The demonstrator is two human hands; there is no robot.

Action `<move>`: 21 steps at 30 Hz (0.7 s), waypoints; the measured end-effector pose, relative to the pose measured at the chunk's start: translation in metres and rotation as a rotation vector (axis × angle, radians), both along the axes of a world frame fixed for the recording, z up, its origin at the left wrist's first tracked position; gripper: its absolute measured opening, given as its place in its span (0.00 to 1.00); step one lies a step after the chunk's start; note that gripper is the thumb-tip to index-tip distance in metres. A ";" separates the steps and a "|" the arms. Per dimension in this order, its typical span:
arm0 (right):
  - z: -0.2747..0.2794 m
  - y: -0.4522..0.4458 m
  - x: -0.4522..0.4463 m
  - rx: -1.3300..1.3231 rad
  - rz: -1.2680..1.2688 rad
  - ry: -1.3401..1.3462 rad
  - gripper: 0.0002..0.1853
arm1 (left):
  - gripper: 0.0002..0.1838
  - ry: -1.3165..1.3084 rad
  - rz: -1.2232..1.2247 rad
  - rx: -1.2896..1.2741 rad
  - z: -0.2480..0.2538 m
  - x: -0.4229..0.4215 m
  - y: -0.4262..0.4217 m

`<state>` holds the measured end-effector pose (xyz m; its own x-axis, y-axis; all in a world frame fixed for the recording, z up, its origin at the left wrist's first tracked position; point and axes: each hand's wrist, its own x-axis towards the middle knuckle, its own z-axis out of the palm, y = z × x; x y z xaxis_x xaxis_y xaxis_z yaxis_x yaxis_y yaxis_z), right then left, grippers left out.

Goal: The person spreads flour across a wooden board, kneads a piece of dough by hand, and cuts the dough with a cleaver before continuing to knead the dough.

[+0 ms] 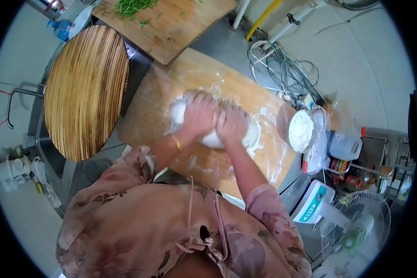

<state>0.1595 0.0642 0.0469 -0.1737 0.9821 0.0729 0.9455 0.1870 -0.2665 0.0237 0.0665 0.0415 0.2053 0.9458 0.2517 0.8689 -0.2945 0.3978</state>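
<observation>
A thick white roll of dough [251, 134] lies across a floured wooden board [167, 97]. My left hand [200, 115] presses down on its middle, fingers bent over the far side. Right beside it, my right hand [232, 124] bears on the dough too, and the two hands touch. Motion smears the fingertips a little, and the hands hide the middle of the dough. Loose flour is scattered around it on the board. To the right stands a bowl of white flour [301, 131].
A round slatted wooden board [85, 92] covers part of the sink at left. Behind, a cutting board [171, 28] carries chopped greens [133, 7]. Coiled cables [282, 69] lie at the back right. A kitchen scale [312, 201] and a fan [355, 227] stand at right.
</observation>
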 end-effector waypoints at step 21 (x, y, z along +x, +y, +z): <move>-0.026 -0.163 0.005 -0.326 0.942 0.035 0.31 | 0.32 0.005 -0.595 -0.417 0.021 0.002 0.084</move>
